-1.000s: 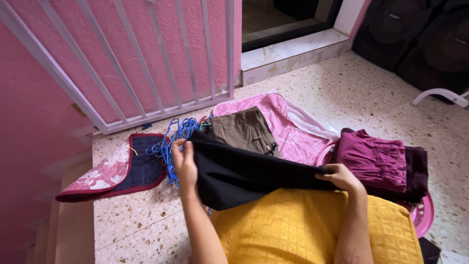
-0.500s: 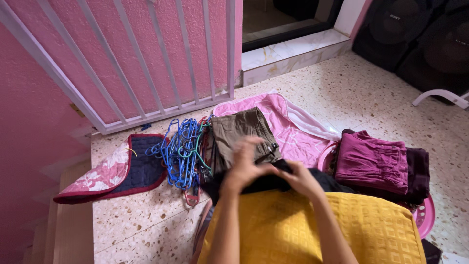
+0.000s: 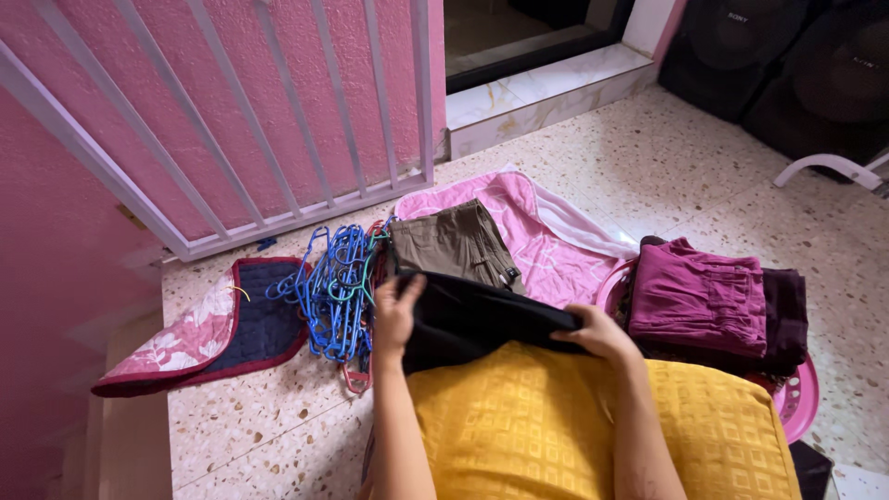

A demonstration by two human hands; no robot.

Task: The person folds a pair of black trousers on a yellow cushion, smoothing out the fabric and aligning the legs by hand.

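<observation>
You hold a black garment [image 3: 472, 319], folded into a rough band, just below the centre of the frame. It lies flat across the top edge of a yellow cushion [image 3: 556, 426], slightly tilted, its left end higher than its right. The fabric is plain, dark and matte, with soft creases. Its left end is pinched in your left hand [image 3: 396, 319], its right end under your right hand [image 3: 602, 335].

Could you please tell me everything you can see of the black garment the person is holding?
The black garment is plain, matte, soft-looking cloth, folded into a flat band. It lies across the far edge of the yellow cushion. The left hand grips its left end, the right hand its right end. Its far edge overlaps the folded olive trousers. No seams, buttons or pockets show.
</observation>
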